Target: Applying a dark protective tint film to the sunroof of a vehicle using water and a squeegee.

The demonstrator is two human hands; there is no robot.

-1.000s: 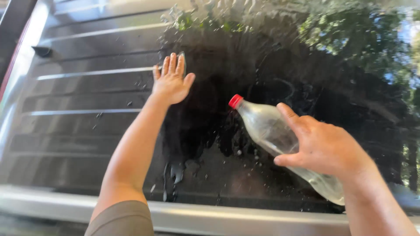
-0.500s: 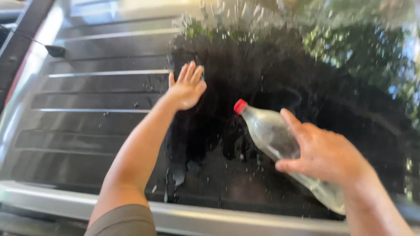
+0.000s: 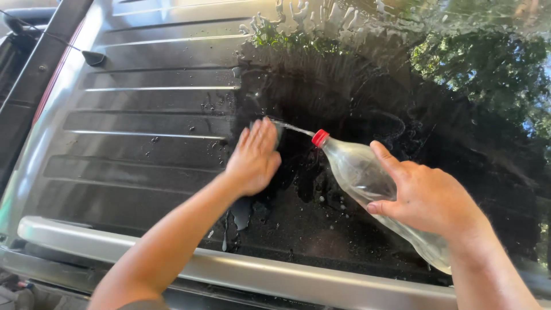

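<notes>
The right hand (image 3: 427, 198) grips a tilted bottle (image 3: 373, 189), squirting water toward the left hand (image 3: 255, 158), pressed flat on the roof (image 3: 143, 143). The middle and right look wet; the ribbed left part seems mostly dry.

Your left hand (image 3: 253, 158) lies flat on the car roof (image 3: 143, 123); bottle (image 3: 373, 189) at its 3 o'clock, in your right hand (image 3: 427, 198), cap (image 3: 319, 138) pointing 10 o'clock.

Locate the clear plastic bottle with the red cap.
In the head view, the clear plastic bottle with the red cap lies tilted right of centre, gripped by the right hand, its cap pointing at the left hand over the wet dark car roof.
</notes>
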